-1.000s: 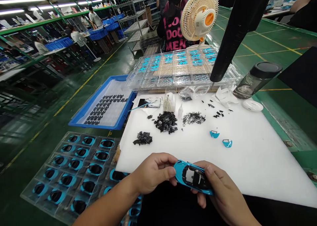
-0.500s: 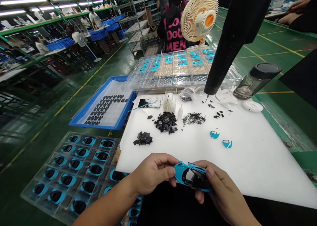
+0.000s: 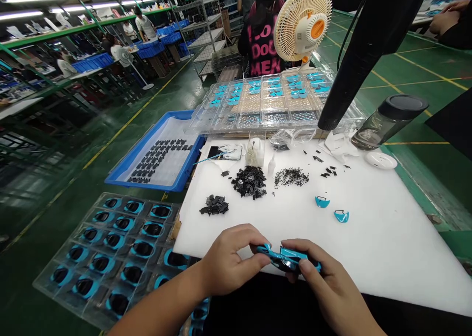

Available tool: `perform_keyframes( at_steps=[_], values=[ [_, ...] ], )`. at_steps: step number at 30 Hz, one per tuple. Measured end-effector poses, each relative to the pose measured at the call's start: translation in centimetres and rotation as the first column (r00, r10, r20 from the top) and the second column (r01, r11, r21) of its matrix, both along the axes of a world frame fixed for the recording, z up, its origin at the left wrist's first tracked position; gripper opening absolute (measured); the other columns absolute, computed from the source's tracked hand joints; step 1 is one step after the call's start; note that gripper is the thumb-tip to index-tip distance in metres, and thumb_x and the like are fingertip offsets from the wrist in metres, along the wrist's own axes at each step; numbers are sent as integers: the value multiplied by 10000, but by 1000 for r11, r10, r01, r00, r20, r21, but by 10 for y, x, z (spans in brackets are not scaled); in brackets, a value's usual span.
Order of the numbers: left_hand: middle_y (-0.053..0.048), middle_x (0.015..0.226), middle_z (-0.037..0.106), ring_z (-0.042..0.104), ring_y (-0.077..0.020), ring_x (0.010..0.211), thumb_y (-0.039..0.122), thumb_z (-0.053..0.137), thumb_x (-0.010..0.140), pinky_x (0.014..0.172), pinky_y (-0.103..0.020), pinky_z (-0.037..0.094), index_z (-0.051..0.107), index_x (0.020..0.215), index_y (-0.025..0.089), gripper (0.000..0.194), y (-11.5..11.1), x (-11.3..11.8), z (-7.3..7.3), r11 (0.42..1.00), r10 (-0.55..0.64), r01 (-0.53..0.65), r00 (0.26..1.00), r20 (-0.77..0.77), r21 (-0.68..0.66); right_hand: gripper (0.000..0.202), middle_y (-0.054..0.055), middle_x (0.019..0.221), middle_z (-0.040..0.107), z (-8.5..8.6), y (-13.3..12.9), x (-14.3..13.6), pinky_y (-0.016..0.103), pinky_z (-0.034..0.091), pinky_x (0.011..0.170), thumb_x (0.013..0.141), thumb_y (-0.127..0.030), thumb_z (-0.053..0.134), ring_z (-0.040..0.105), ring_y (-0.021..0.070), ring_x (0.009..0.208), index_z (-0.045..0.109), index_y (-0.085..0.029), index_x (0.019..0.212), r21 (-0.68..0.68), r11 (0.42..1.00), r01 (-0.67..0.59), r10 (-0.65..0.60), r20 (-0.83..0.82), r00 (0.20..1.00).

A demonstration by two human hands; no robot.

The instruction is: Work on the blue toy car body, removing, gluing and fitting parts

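A blue toy car body [image 3: 289, 260] with black glossy windows is held between both hands, over the near edge of the white work surface [image 3: 387, 257]. My left hand [image 3: 234, 260] pinches its left end between thumb and fingers. My right hand [image 3: 324, 277] grips the other end, thumb on the near side and fingers behind. Parts of the body are covered by the fingers. Beyond the hands lie two small blue curved parts [image 3: 341, 216], each with a thin black frame. Further left are a small pile of black pieces [image 3: 214, 205] and a larger one [image 3: 249, 182].
A black electric screwdriver [image 3: 350, 66] hangs over the right side. Tiny black bits [image 3: 291, 177], a small white bottle [image 3: 272, 165] and a dark-lidded jar [image 3: 391, 120] stand beyond. A blue tray [image 3: 110, 175] and a clear tray of blue car bodies [image 3: 99, 263] are at left.
The car body has been tilted, so its window side now shows more edge-on. Both hands still grip it. The view has shifted slightly, and the hanging screwdriver appears further right.
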State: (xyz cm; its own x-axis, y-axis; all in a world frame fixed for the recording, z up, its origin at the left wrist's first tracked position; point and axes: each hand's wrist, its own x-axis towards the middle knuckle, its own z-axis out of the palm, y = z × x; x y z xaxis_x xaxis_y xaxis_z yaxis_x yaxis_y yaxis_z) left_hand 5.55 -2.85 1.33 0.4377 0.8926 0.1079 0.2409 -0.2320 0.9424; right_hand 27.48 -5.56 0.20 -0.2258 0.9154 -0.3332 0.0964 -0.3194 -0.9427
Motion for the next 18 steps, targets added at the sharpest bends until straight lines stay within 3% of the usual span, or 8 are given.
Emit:
perform_keyframes(
  at_steps=[6,11,18],
  values=[
    [-125,981,659,650,-199,896,109,701,768,801,-300,543,647,1081,145,321,3,-3,-5,964,-55,46,998,28,263,303,55,1193,648,-15,-1,10,372,517,912,915,-422,513,593,268,1116,584,-321,1191,263,954,-140,99,166,981],
    [-130,1053,644,659,-193,941,75,666,797,819,-285,565,620,1155,188,378,3,-9,-7,921,-94,94,995,-18,378,368,23,1193,619,-14,1,13,324,517,904,911,-295,537,606,222,1071,487,-383,1265,464,857,-224,136,215,967],
    [-155,1185,609,639,-218,1059,122,633,837,894,-311,560,549,1254,208,434,1,-16,-11,850,-98,159,985,-145,502,518,97,1274,550,-16,1,17,384,497,970,863,-212,597,524,270,1194,434,-310,1344,573,779,-254,143,232,962]
  ],
)
